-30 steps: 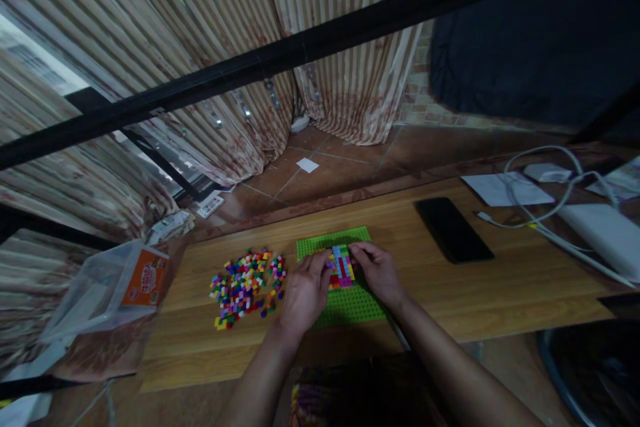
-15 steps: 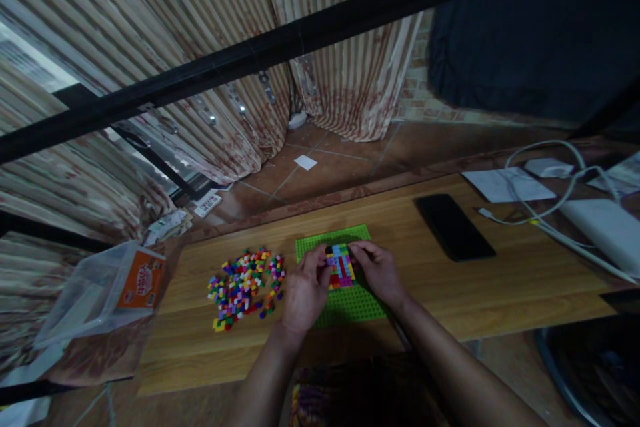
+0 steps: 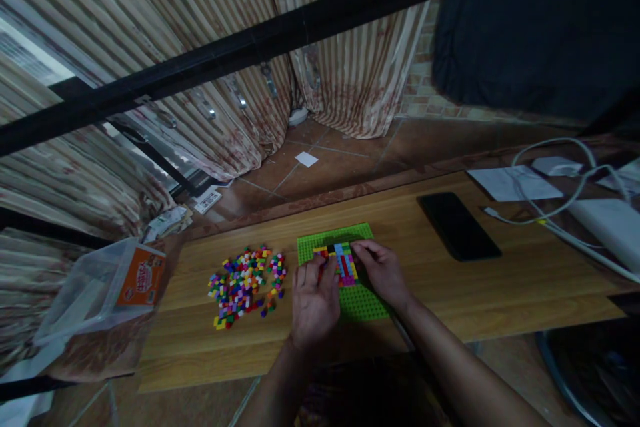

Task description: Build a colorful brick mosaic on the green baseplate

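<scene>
**Two hands on the little brick patch**

A green baseplate [image 3: 357, 300] lay flat on the wooden table [image 3: 500, 280], right in front of the person. On its middle sat a patch of small bricks [image 3: 343, 260] in many colors, pressed close together.

The left hand [image 3: 314, 297] rested over the left part of the plate. Its fingers [image 3: 320, 268] were bent and touched the left edge of the patch. It was too small and dark to tell if that hand pinched a brick or only pressed down.

The right hand [image 3: 383, 270] lay on the right side of the plate. Its fingertips touched the right edge of the patch. I could not tell if it held anything either.

A pile of loose bricks [image 3: 245, 285] lay on the table just left of the plate. A clear plastic tub [image 3: 100, 290] with an orange label leaned at the table's far left end. A black phone [image 3: 459, 225] lay flat to the right, well apart from the plate. White cables [image 3: 560, 207] curled near the right end.
</scene>
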The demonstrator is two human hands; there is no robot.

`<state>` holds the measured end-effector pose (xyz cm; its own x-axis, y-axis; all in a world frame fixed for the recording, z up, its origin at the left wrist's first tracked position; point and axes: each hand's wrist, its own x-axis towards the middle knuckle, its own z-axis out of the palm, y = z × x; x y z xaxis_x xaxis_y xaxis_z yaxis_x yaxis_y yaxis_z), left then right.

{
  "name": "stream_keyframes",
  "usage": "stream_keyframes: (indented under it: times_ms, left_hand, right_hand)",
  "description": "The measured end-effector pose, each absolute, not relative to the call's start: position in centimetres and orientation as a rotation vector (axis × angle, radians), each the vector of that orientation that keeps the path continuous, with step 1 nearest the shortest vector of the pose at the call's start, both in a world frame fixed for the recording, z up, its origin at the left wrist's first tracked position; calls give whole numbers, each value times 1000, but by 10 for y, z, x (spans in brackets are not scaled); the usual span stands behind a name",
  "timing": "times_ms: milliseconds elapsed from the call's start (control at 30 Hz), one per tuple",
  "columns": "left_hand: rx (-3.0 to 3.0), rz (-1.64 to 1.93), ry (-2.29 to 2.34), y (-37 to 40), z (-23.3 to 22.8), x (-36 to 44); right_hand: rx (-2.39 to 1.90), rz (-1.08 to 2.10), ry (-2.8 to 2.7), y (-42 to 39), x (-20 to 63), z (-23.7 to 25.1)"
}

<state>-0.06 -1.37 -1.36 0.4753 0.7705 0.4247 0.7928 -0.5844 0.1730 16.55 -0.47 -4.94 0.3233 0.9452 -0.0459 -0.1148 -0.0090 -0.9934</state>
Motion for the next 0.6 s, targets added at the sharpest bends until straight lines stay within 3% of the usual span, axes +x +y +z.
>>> stream_keyframes:
  times_ms: [400, 600]
  left_hand:
    - [-2551, -708, -1466, -15, -24, 1]
    - [-2596, -688, -1558, -14, -19, 3]
  right_hand:
    - [-1392, 1021, -931, 0, 158, -43]
    - [-1615, 802, -1176, 2, 152, -39]
